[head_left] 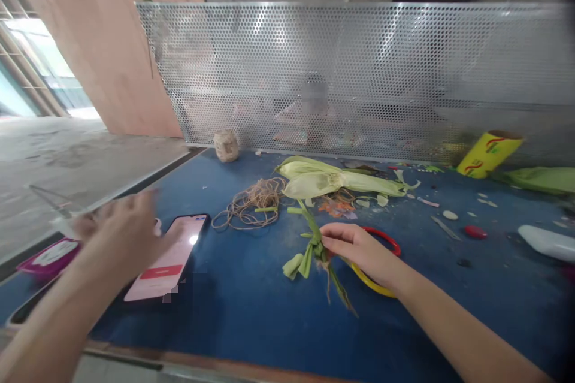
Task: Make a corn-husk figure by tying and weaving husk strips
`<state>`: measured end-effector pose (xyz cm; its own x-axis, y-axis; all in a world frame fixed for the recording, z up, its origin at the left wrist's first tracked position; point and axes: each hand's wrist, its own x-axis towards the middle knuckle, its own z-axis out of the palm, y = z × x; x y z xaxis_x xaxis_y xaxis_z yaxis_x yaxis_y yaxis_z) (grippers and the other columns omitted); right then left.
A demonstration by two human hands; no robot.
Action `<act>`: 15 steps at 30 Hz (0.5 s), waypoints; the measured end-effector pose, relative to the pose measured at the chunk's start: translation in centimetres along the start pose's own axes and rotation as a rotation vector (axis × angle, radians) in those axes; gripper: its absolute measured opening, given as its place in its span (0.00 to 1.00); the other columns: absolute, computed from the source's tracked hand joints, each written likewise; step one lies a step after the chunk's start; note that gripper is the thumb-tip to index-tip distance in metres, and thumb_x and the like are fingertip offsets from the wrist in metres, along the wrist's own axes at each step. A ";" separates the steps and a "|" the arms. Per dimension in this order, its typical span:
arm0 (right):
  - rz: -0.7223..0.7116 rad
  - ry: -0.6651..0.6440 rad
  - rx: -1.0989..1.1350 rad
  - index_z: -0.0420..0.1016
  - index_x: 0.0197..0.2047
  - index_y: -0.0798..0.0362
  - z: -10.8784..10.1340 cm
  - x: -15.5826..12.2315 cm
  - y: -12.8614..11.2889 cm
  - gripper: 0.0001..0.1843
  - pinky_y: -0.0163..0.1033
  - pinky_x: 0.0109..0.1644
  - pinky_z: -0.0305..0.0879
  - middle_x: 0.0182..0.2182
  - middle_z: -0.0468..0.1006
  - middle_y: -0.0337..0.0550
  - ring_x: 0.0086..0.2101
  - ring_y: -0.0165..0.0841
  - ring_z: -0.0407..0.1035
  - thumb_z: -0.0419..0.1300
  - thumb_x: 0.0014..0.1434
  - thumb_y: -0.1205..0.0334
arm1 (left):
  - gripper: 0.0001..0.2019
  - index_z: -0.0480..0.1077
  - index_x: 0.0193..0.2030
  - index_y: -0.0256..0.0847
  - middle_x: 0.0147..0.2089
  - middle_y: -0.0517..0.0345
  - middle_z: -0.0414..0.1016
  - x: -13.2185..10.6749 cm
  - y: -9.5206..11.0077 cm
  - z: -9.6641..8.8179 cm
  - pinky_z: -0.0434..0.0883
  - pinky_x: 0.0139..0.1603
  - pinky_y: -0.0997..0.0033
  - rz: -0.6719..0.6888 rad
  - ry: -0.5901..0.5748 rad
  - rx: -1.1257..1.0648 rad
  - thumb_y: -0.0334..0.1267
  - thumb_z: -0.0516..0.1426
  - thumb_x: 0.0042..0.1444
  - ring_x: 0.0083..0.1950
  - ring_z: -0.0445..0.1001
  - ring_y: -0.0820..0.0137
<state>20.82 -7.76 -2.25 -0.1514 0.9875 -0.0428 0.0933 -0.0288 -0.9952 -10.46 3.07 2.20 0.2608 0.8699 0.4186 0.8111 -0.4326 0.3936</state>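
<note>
My right hand (359,249) pinches a small knotted bundle of green corn husk (315,246) just above the blue table, with loops and thin strands hanging from it. Beneath that hand, a red and yellow ring-shaped thing (375,288) shows in part; scissor handles or not, I cannot make out. My left hand (123,236) is smeared by motion at the left, thumb apart from the fingers, above a phone (164,269) with a lit pink screen. Near its fingers is a blurred white object with a thin metal part (65,215). A purple container (49,257) sits beside it.
Pale corn husks (332,182) and a tangle of brown twine (256,203) lie mid-table. A twine ball (226,146) and a yellow roll (487,155) stand near the perforated metal screen (314,71). Scraps, a red piece (475,231) and a white object (545,243) lie right.
</note>
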 end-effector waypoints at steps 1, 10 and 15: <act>-0.016 0.002 0.062 0.73 0.33 0.55 0.0 0.0 0.1 0.11 0.35 0.39 0.62 0.28 0.73 0.39 0.30 0.27 0.66 0.57 0.55 0.55 | 0.16 0.67 0.41 0.43 0.39 0.56 0.73 -0.2 2.5 0.7 0.54 0.52 0.45 0.027 0.027 0.095 0.45 0.54 0.45 0.54 0.63 0.46; -0.152 0.123 0.463 0.73 0.33 0.51 -0.3 0.0 0.0 0.16 0.36 0.43 0.61 0.29 0.74 0.39 0.33 0.29 0.68 0.67 0.43 0.52 | 0.13 0.69 0.46 0.43 0.33 0.62 0.75 -0.1 14.8 5.7 0.66 0.29 0.76 0.336 -0.526 -0.510 0.41 0.49 0.57 0.28 0.70 0.74; -0.090 0.042 0.382 0.72 0.35 0.54 -0.2 0.1 -0.1 0.16 0.39 0.42 0.61 0.31 0.74 0.44 0.33 0.33 0.68 0.58 0.52 0.49 | 0.08 0.72 0.32 0.42 0.30 0.64 0.76 -0.2 13.8 6.9 0.67 0.34 0.79 0.417 -0.426 -0.573 0.35 0.52 0.57 0.31 0.72 0.75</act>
<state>21.02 -7.63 -2.16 -0.1017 0.9939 0.0418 -0.2929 0.0103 -0.9561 4.27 -1.44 1.89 0.7509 0.5766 0.3219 0.2414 -0.6934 0.6789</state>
